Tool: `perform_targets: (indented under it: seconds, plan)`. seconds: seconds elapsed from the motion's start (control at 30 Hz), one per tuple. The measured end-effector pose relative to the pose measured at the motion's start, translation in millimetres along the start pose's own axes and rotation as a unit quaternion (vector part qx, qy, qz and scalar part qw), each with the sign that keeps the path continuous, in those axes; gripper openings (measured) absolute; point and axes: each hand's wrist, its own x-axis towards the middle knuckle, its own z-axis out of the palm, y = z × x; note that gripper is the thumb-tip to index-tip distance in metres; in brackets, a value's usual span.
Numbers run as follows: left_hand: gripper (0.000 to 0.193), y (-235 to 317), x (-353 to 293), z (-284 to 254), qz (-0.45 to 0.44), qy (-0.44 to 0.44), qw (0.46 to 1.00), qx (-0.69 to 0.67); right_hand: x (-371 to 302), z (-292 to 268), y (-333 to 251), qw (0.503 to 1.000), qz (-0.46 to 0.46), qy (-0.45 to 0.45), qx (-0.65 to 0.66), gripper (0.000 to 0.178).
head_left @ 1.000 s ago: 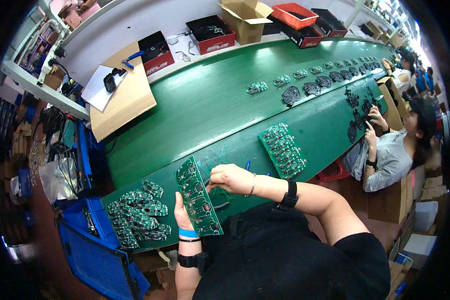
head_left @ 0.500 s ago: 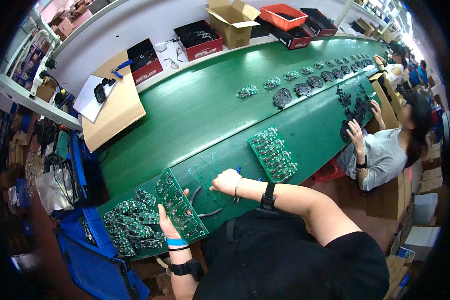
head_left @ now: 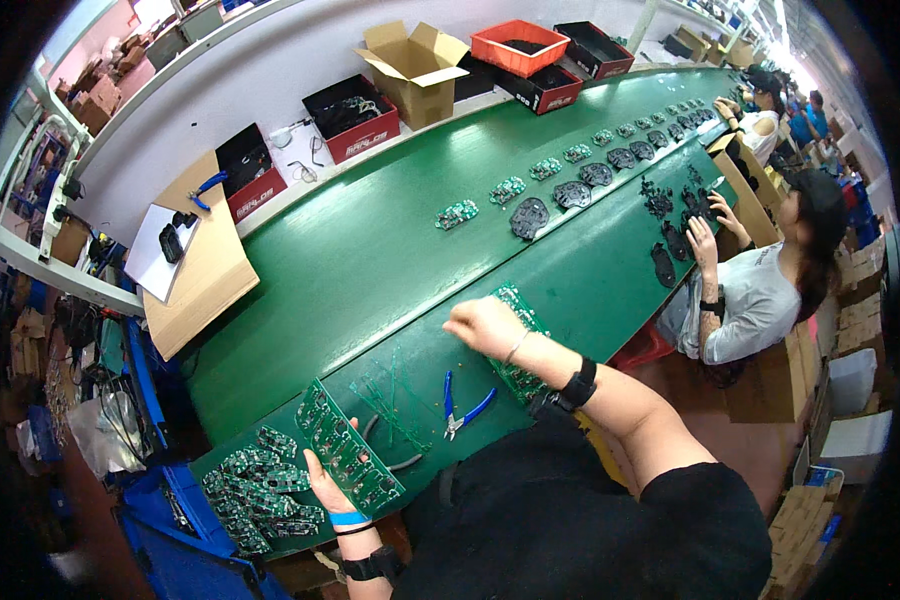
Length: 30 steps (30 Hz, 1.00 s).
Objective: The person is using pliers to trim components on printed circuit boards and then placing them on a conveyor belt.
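My left hand [head_left: 328, 488] grips a green circuit board panel [head_left: 345, 448] near its lower edge, tilted up above the bench. My right hand [head_left: 488, 327] is raised over the bench with fingers curled together; whatever they may hold is hidden. Below it lie blue-handled cutting pliers [head_left: 460, 408], their jaws toward me. Thin green board strips [head_left: 395, 400] are scattered between the panel and the pliers. A stack of board panels [head_left: 515, 378] is partly covered by my right forearm. At the left end sits a heap of separated small circuit boards [head_left: 260, 490].
Small boards [head_left: 457, 214] and black plastic shells [head_left: 529, 218] line the green belt [head_left: 340, 270]. Cardboard [head_left: 205, 275] lies at the far left. Along the back stand red-black boxes [head_left: 352, 120] and an open carton [head_left: 410, 75]. A co-worker [head_left: 760, 290] handles black parts at right.
My right hand has risen away from the green strips toward the far right, leaving the pliers in plain sight. My left hand still holds the panel. The whole view has shifted a little.
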Motion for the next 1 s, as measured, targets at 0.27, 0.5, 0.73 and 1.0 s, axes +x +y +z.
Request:
perform_targets:
  seconds: [0.27,0.5,0.73,1.0]
  plan:
    - [0.057,-17.8,5.0,8.0,0.011,0.094,0.995,0.001,26.1,-33.3,168.3,0.939,0.282,0.125,-0.151,0.015]
    - [0.058,-19.9,3.8,3.3,0.037,0.113,0.993,0.021,55.2,-18.5,203.7,0.933,0.305,0.114,-0.153,0.028]
    - [0.057,-19.2,-5.5,-6.8,0.035,0.122,0.992,0.000,69.6,-13.8,217.0,0.933,0.296,0.101,-0.177,0.026]
    - [0.057,-16.3,-17.0,-10.9,0.083,0.137,0.987,0.033,77.7,-25.3,197.9,0.937,0.276,0.101,-0.190,0.032]
